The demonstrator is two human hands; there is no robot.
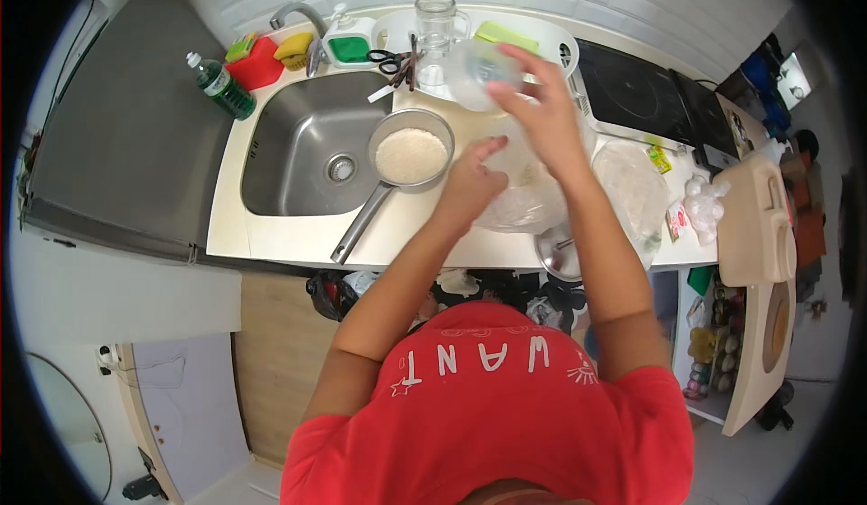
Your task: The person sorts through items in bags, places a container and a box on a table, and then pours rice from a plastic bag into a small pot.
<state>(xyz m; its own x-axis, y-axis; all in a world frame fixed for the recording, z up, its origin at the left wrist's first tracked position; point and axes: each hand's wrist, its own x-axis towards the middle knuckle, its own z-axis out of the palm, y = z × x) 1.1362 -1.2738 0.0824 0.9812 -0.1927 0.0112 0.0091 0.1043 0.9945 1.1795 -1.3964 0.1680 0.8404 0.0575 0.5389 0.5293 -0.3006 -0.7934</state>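
Note:
My right hand point(535, 105) grips a translucent plastic cup point(474, 75), blurred, above the front edge of the dish rack. Lower and to its left, my left hand point(471, 183) is beside a clear plastic bag point(525, 200), index finger and thumb apart, with nothing seen in it. Whether its fingertips touch the bag is unclear. The bag lies on the counter, and pale grains seem to show through it. To the left, a saucepan point(443, 129) holds white rice point(411, 157); its handle points toward me. A metal lid point(559, 254) rests at the counter's front edge, partly behind my right forearm.
A steel sink point(298, 146) lies left of the saucepan. Scissors point(387, 61) and a glass mug point(435, 17) are at the dish rack point(565, 37). An induction hob point(630, 88), another plastic bag point(633, 186) and a beige jerrycan point(748, 227) stand rightward.

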